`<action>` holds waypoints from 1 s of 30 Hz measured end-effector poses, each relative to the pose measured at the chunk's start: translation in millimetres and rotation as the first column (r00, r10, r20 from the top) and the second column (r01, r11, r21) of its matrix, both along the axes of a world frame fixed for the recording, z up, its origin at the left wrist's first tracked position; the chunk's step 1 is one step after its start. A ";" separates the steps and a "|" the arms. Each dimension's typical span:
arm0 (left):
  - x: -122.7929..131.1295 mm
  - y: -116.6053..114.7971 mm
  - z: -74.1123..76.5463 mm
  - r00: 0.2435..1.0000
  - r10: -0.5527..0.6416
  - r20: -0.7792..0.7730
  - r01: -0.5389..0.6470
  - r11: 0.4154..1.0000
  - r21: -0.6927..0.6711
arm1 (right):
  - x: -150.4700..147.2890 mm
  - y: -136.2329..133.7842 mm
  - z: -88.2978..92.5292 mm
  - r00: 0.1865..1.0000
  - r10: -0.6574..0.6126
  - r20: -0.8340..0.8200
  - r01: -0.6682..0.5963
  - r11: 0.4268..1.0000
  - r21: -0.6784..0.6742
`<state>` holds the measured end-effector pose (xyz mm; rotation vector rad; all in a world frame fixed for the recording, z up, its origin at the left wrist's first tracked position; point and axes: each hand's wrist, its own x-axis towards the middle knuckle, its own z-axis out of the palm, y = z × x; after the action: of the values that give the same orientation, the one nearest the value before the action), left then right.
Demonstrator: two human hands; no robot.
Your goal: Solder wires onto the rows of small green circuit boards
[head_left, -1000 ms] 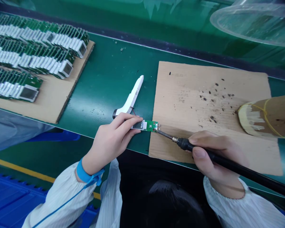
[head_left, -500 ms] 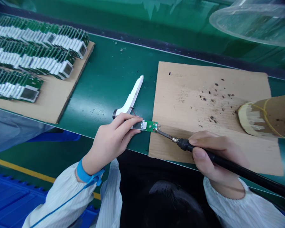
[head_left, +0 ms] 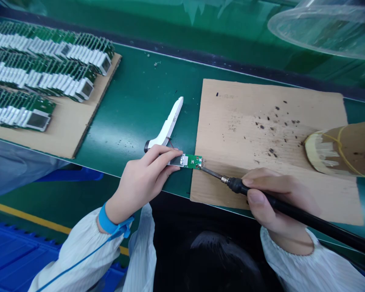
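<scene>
My left hand point(head_left: 144, 174) pinches a small green circuit board point(head_left: 194, 162) with a grey display at its near end; my fingers cover part of it. The board's right end reaches over the edge of a cardboard sheet. In my right hand point(head_left: 276, 198) is a black-handled soldering iron point(head_left: 237, 185), held like a pen. Its metal tip meets the lower right end of the board, by some small metal pins. Just beyond my left fingers lies a white curved plastic housing point(head_left: 167, 125) with a dark end. A thin dark red wire shows between it and my hand.
Rows of circuit boards with displays point(head_left: 39, 77) stand on cardboard at the left. The right cardboard sheet point(head_left: 225, 142) bears dark burnt specks. A taped cardboard tube point(head_left: 340, 150) lies at its right, below a clear plastic funnel-like hood point(head_left: 322, 32).
</scene>
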<state>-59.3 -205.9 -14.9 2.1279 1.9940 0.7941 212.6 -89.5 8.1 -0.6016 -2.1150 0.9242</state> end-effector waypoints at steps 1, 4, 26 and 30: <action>0.2 0.0 0.1 1.000 0.000 -0.002 0.000 1.000 0.001 | 0.0 0.2 0.8 1.000 -0.002 -0.003 0.002 1.000 -0.001; 0.3 0.0 0.2 1.000 0.000 -0.009 0.000 1.000 0.002 | -0.4 0.5 2.8 1.000 -0.007 0.010 0.008 1.000 -0.012; 0.9 -0.1 -0.8 1.000 0.002 -0.023 -0.002 1.000 -0.001 | -0.3 0.2 3.8 1.000 -0.007 0.023 0.007 1.000 -0.007; 0.6 -0.2 -2.1 0.999 0.001 -0.035 -0.001 1.000 0.004 | -1.3 -0.4 4.1 1.000 -0.003 0.025 0.003 1.000 0.009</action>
<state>-58.6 -206.1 -17.1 2.1583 2.0123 0.7673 211.3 -89.9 12.3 -0.6151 -2.1390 0.9095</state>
